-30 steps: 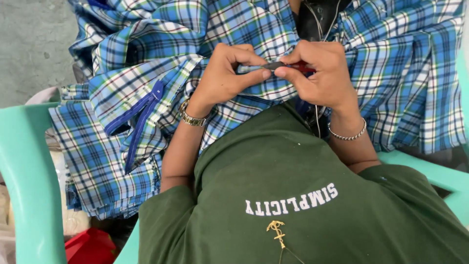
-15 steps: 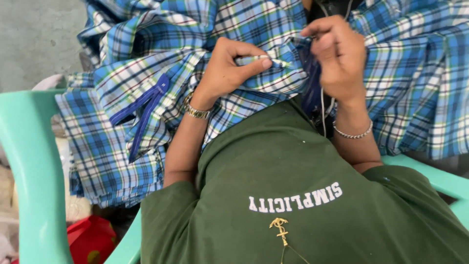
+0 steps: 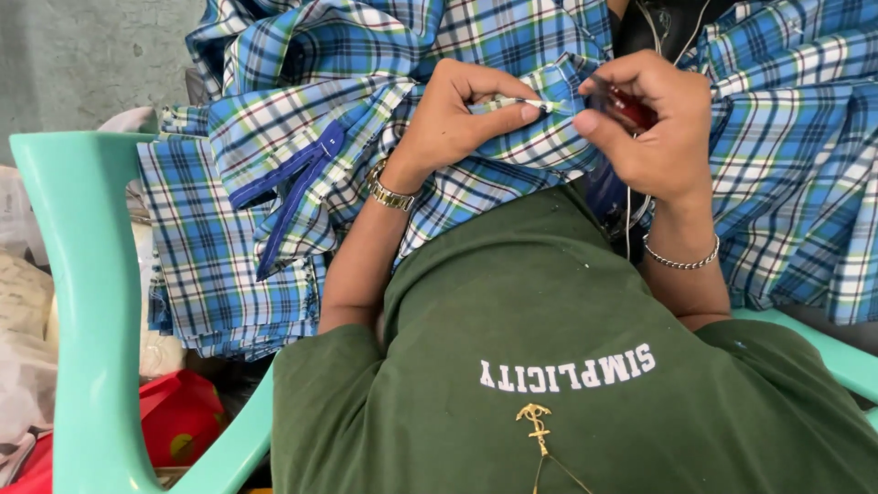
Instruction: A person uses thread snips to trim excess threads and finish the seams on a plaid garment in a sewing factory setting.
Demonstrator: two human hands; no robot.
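A turquoise plastic chair (image 3: 87, 302) carries the load: a heap of blue checked cloth (image 3: 229, 256) lies draped over its arm.

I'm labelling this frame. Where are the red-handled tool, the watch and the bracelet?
Red-handled tool (image 3: 629, 108), head view, on the red handle in the right hand.
Watch (image 3: 391, 194), head view, on the band at the left wrist.
Bracelet (image 3: 681, 263), head view, on the chain at the right wrist.
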